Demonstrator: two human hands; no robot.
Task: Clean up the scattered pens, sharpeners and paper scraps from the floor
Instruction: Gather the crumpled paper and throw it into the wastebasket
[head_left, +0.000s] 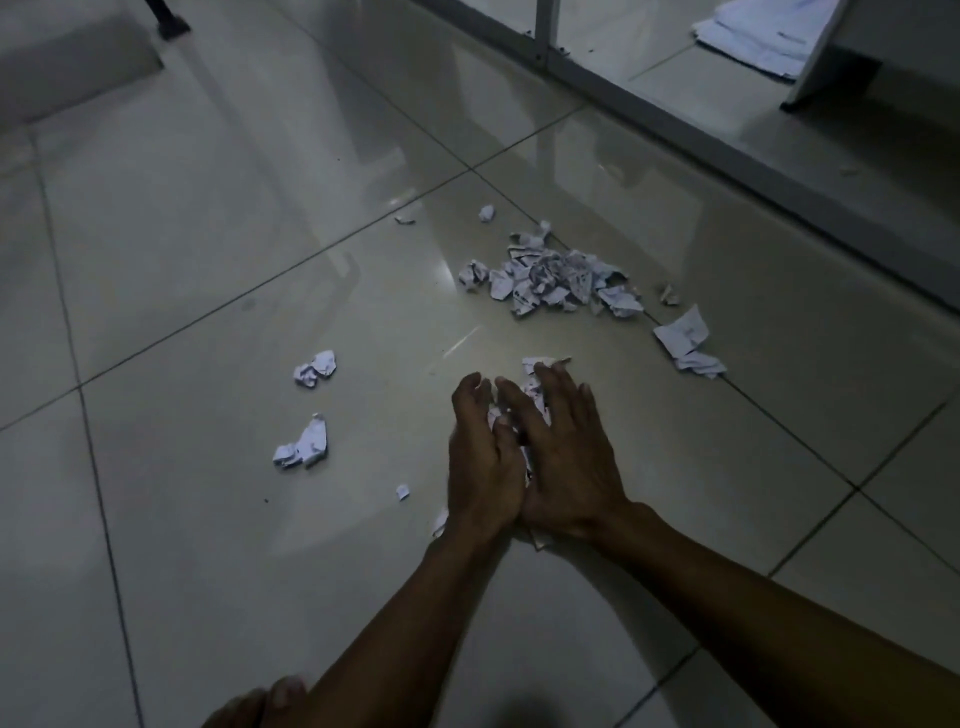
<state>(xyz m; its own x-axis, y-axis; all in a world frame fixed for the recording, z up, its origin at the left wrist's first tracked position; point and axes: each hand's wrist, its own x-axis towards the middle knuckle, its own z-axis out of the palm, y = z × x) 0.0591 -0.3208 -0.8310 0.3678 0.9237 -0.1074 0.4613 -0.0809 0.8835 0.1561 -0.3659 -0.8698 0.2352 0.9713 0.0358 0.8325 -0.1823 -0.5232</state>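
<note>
Two hands are seen pressed side by side on a glossy tiled floor (208, 260), with a small bunch of paper scraps (535, 395) gathered between and beneath them. The left hand (480, 457) is set on its edge with the fingers loosely extended; the right hand (563, 462) is laid flatter, its fingers spread over the bunch. The heels of both palms are brought together near the wrists, and white paper is visible in the gap between the fingers and at the wrists. Neither hand is curled tight around the scraps.

Farther from the person, a larger heap of crumpled printed paper (550, 280) is piled near a tile joint. A flatter torn sheet (685, 343) is left to the right of the hands. Two crumpled pieces (314, 369) and (301, 447) are scattered to the left, and a tiny fragment (402, 491) is seen just beside the left wrist. Two more small bits (485, 212) are strewn beyond the heap.

A metal frame rail (727, 156) is run diagonally across the upper right, with folded white cloth (753, 41) behind it. Toes (260, 701) are caught at the bottom edge. No pens or sharpeners can be made out in the dim light.
</note>
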